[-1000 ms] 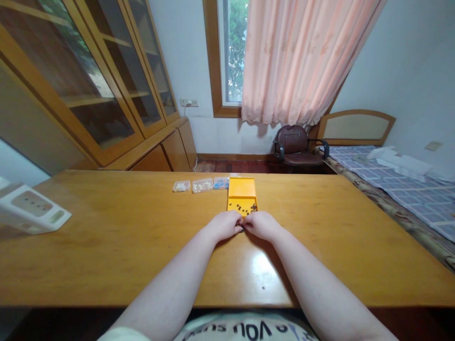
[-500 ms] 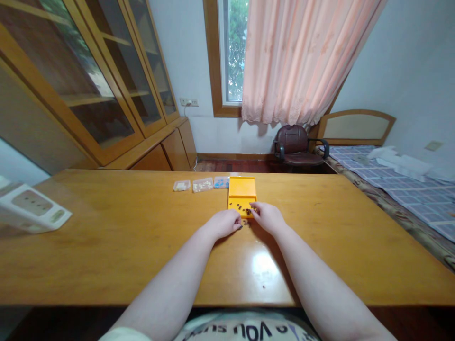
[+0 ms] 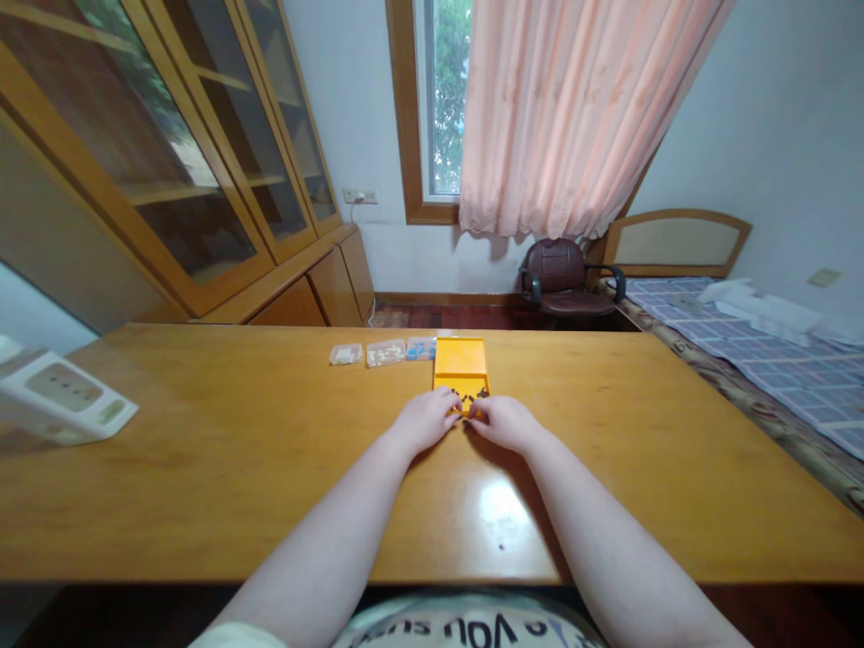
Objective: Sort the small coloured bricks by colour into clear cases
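An open yellow case (image 3: 460, 356) lies on the wooden table, its lid leaning away from me. Several small dark brown pieces (image 3: 471, 398) are scattered in its near half. My left hand (image 3: 427, 420) is at the case's near left corner, its fingers curled over the front edge. My right hand (image 3: 503, 421) is at the near right corner, fingertips pinched together close to the left hand's. Whatever either hand pinches is too small or hidden to name. A tiny dark bit (image 3: 501, 547) lies on the table near its front edge.
Three clear plastic boxes stand left of the case: one with pale pieces (image 3: 346, 355), one with cream pieces (image 3: 385, 353), one with blue pieces (image 3: 421, 348). A white box (image 3: 67, 396) sits at the table's far left. Beyond are a brown chair (image 3: 563, 274) and a bed (image 3: 762, 351).
My left hand has moved up onto the case's front edge. My right hand has come down and left, toward the left hand. The dark pieces in the case have shifted.
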`<action>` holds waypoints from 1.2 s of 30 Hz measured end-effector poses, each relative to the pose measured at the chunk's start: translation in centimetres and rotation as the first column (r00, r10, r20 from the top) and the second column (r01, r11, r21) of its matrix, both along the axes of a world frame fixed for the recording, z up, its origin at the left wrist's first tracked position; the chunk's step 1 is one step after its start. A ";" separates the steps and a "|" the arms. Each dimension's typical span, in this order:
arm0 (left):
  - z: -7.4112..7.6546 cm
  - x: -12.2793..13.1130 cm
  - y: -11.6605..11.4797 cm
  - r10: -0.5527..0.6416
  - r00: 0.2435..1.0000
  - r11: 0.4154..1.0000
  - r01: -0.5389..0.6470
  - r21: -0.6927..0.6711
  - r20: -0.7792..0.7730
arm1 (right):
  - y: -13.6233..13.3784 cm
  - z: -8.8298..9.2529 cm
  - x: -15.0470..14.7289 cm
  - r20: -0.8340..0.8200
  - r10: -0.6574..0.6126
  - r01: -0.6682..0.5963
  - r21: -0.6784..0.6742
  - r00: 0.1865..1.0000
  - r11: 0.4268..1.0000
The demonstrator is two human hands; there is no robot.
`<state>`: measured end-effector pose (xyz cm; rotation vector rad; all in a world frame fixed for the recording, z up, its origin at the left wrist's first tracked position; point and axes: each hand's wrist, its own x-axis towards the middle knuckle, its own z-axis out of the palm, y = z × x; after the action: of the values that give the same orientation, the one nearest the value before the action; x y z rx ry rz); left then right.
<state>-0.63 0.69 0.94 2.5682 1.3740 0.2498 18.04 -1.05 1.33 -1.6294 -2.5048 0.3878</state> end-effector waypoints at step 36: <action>-0.5 1.0 -0.7 -0.013 0.995 1.000 0.012 -0.014 -0.102 | 0.4 -0.6 0.3 0.088 0.029 -0.028 -0.012 0.996 1.000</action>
<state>0.37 -0.04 0.40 2.6112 1.3880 0.1085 18.32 -0.68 0.70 -1.6512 -2.5966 0.3403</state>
